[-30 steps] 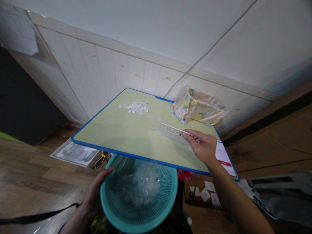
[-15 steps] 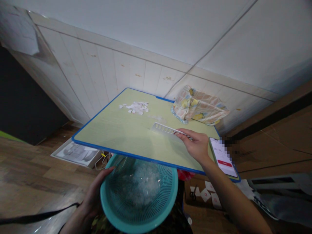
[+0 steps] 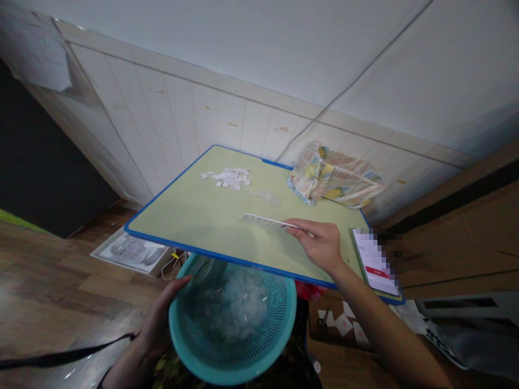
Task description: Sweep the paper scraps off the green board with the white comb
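My right hand point(image 3: 320, 243) is closed on one end of a white plastic strip point(image 3: 261, 220) with a row of slots. It holds the strip above the pale table, tilted nearly edge-on to me. My left hand point(image 3: 172, 297) grips the left rim of a teal plastic colander basket point(image 3: 279, 351), thumb over the edge and the other fingers hidden underneath. Inside the basket lies a heap of clear, shiny bits point(image 3: 243, 305), too small to name; its far rim is tucked under the table's front edge.
On the blue-edged table point(image 3: 182, 216) are a pile of white paper scraps point(image 3: 233, 178), a few clear bits point(image 3: 265, 196), a patterned cloth point(image 3: 332, 178) and a phone point(image 3: 375, 262). Scissors point(image 3: 323, 321) and paper cards point(image 3: 344, 324) lie below right. An open box point(image 3: 130, 251) sits on the floor.
My right hand has moved slightly left and toward me, turning the slotted strip flatter so its slots show less. My left hand and the basket stay nearly still.
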### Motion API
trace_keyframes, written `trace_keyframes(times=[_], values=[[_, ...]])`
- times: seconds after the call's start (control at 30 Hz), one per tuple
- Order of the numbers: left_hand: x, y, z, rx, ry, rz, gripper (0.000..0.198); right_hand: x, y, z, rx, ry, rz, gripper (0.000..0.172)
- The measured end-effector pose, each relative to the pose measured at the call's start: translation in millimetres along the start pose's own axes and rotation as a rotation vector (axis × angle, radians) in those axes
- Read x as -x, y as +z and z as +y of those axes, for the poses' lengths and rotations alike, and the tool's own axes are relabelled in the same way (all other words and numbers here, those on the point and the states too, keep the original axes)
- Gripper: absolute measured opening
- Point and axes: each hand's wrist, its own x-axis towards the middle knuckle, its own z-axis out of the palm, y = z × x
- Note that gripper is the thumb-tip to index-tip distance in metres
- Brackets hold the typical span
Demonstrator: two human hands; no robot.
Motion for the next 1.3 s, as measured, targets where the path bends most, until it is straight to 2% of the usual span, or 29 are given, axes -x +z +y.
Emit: trace_keyframes(times=[0.27, 0.53, 0.73, 0.93, 1.1, 1.3], values=[[-1.1, 1.0, 0.1, 0.010, -0.031, 0.009, 0.019, 20.7, -22.5, -17.7, 0.032, -0.018, -0.012, 0.014], [-0.9, 3.6, -1.8, 0.039, -0.022, 0.021, 0.024, 50.7, -46.0, -27.2, 0.290, -0.025, 0.129, 0.025], [-2.4, 4.8, -1.0, 0.047, -0.062, -0.042, 0.025, 63.1, -38.4, -49.2, 0.194, -0.070, 0.025, 0.041], [-1.8, 4.4, -1.0, 0.024, -0.066, -0.049, 0.026, 49.1, -25.6, -60.1, 0.126, -0.081, 0.044, 0.036], [-5.8, -3.0, -3.5, 0.010, -0.010, -0.061, 0.015, 48.1, -25.9, -61.6, 0.101, -0.060, 0.023, 0.035], [-4.5, -2.7, -3.2, -0.003, 0.001, -0.074, 0.022, 47.6, -26.0, -56.1, 0.170, -0.005, 0.055, 0.022]])
